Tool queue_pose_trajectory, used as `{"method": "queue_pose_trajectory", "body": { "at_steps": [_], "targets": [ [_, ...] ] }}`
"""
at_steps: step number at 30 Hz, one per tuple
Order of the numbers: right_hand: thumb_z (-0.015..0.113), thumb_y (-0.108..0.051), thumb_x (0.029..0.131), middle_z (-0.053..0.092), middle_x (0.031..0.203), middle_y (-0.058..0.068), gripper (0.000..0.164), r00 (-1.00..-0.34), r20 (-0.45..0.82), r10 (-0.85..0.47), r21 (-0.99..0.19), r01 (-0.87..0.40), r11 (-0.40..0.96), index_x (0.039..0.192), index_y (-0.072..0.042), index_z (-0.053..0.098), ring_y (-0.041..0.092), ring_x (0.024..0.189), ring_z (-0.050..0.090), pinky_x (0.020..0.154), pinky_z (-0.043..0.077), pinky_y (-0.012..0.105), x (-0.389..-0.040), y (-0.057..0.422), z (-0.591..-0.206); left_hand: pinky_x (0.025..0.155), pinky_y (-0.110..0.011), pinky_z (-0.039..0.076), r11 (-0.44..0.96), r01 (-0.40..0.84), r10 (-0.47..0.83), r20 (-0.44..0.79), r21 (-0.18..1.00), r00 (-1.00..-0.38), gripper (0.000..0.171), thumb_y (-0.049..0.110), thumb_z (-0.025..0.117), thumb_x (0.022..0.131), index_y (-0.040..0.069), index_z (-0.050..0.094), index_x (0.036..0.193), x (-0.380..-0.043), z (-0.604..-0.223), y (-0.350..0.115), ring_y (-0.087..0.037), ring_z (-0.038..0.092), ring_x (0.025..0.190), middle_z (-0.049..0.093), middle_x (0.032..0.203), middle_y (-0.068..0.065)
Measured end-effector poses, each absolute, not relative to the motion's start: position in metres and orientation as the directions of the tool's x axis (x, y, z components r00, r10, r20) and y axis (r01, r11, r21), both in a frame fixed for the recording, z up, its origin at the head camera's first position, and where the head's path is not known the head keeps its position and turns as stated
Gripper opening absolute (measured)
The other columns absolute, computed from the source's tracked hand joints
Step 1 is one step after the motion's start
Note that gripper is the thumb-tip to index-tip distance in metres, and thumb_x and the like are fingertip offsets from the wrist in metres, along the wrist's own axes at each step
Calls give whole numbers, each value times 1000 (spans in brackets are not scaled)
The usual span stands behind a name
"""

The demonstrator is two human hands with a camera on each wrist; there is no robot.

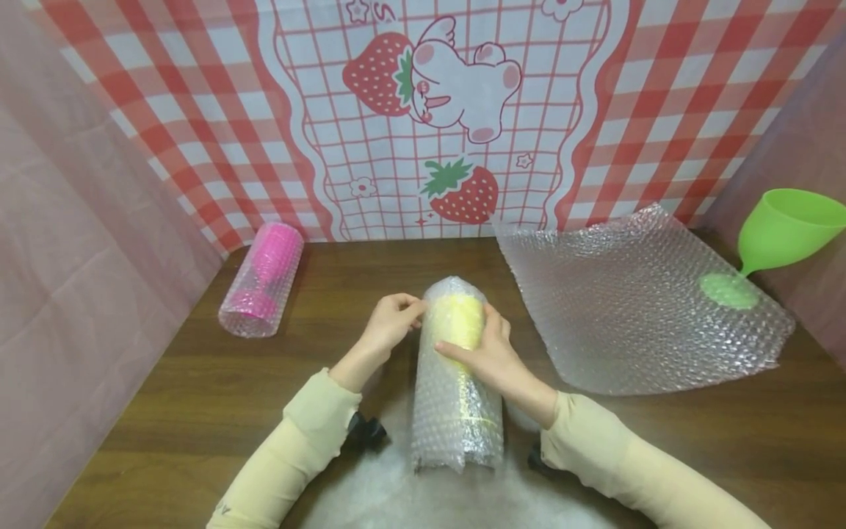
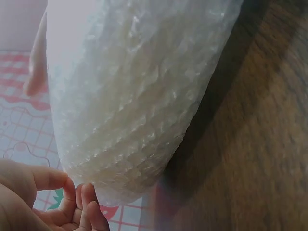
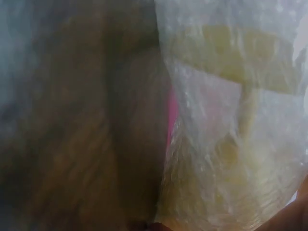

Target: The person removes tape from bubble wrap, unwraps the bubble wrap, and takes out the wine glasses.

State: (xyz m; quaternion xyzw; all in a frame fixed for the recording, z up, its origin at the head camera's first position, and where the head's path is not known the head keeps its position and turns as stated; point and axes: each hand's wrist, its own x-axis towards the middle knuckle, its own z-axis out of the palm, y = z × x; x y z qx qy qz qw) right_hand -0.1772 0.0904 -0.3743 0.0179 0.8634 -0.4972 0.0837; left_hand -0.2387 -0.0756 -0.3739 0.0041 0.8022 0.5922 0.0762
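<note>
A yellow goblet (image 1: 457, 316) lies rolled inside bubble wrap (image 1: 439, 419), its bowl toward the far end. In the right wrist view the goblet's base (image 3: 231, 55) and stem show through the film. My right hand (image 1: 492, 353) grips the roll from the right, thumb across the top and fingers along its far side. On the left, my left hand (image 1: 391, 323) pinches the edge of the wrap near the far end between thumb and forefinger. The left wrist view shows those fingertips (image 2: 67, 185) right at the film, the other fingers curled.
At the back left lies a pink goblet (image 1: 272, 257) rolled in bubble wrap. A flat bubble wrap sheet (image 1: 595, 316) spreads on the right, and a green goblet (image 1: 783, 231) stands at its right side. Checked cloth (image 1: 225, 103) hangs behind the wooden table (image 1: 178, 411).
</note>
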Motion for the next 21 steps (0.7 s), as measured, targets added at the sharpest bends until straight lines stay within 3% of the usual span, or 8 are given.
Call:
{"method": "queue_pose_trajectory", "body": {
  "at_steps": [12, 16, 21],
  "targets": [
    [71, -35, 72, 8, 141, 28, 107, -988, -140, -68, -846, 84, 526, 142, 0, -1, 46, 121, 35, 99, 35, 55, -178, 90, -373, 71, -35, 50, 300, -66, 112, -104, 952, -988, 18, 14, 56, 83, -1, 63, 89, -234, -367, -74, -11, 52, 64, 57, 76, -4],
    [72, -33, 72, 10, 141, 28, 106, -989, -132, -62, -845, 79, 529, 143, 1, 0, 45, 121, 36, 99, 34, 54, -178, 89, -373, 72, -38, 50, 299, -57, 109, -93, 953, -990, 16, 13, 56, 83, -1, 63, 87, -234, -366, -74, -12, 53, 64, 56, 73, -3],
    [71, -33, 72, 10, 140, 28, 105, -989, -131, -62, -842, 78, 533, 142, 1, 1, 45, 121, 36, 100, 34, 53, -178, 89, -373, 73, -36, 50, 326, -12, 83, -41, 945, -996, 15, 14, 57, 82, 2, 60, 90, -233, -366, -75, -18, 58, 72, 58, 82, -6]
  ]
}}
